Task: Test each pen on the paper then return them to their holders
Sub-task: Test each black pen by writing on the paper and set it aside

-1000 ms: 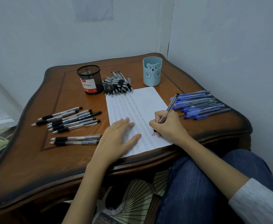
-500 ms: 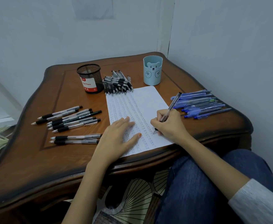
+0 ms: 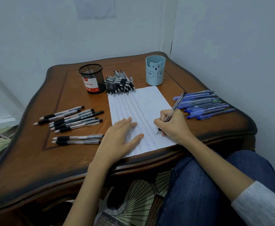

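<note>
A white sheet of paper [image 3: 147, 101] covered with columns of small blue marks lies on the wooden table [image 3: 35, 162]. My left hand [image 3: 119, 141] rests flat on the paper's near left part, fingers straight. My right hand [image 3: 173, 124] grips a clear pen [image 3: 176, 105] with its tip touching the paper near the right edge. A black mesh holder [image 3: 92, 78] and a light blue bear holder [image 3: 155, 70] stand at the back.
Black-grip pens lie in a pile [image 3: 119, 83] behind the paper and in a spread [image 3: 71, 119] at the left, with two more [image 3: 77, 139] nearer me. Several blue pens [image 3: 203, 104] lie at the right. Walls close in behind and to the right.
My right hand with the pen has shifted very slightly on the paper. My left hand stays in place.
</note>
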